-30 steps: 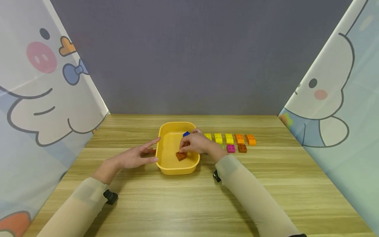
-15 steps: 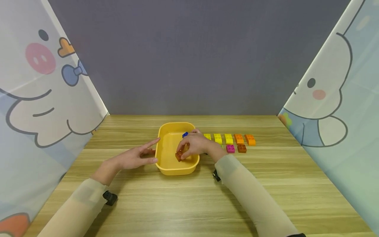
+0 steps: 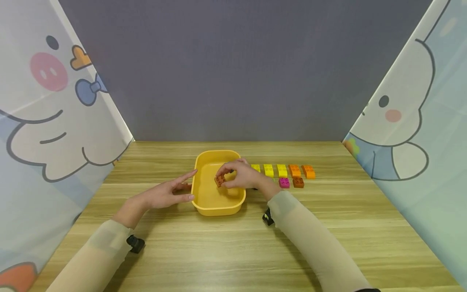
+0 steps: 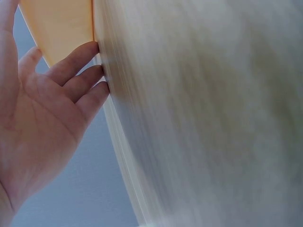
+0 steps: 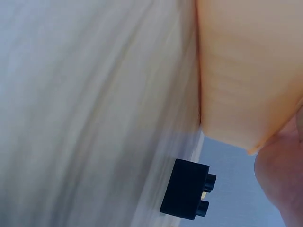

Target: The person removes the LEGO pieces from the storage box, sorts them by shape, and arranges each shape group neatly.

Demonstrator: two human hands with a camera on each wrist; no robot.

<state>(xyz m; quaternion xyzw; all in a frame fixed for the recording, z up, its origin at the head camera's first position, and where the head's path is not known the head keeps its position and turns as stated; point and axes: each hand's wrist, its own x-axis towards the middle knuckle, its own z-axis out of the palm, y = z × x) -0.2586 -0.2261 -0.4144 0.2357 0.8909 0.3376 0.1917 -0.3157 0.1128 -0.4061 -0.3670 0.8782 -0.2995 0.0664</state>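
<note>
A yellow plastic bin [image 3: 219, 211] stands on the table. My right hand [image 3: 242, 174] reaches over its right side and pinches a brown building brick [image 3: 220, 180] between thumb and fingers, inside the bin. Behind those fingers a blue brick is almost wholly covered. On the other side, my left hand [image 3: 166, 195] rests with spread, straight fingers against the bin's left wall. The left wrist view shows the same open palm [image 4: 42, 118] beside the bin's wall [image 4: 66, 28]. Little of the right hand [image 5: 284, 175] appears in the right wrist view.
Right of the bin, bricks lie in two rows: yellow bricks [image 3: 282, 170] and orange bricks [image 3: 308, 172] behind, a magenta brick [image 3: 284, 183] and another brown brick [image 3: 298, 182] in front. A black brick [image 5: 185, 189] is beside the bin. Printed cloth panels flank the wooden table [image 3: 204, 251].
My right hand has taken the brown brick between thumb and fingers and shifted it toward the back of the bin. The left hand has stayed at the bin's left side.
</note>
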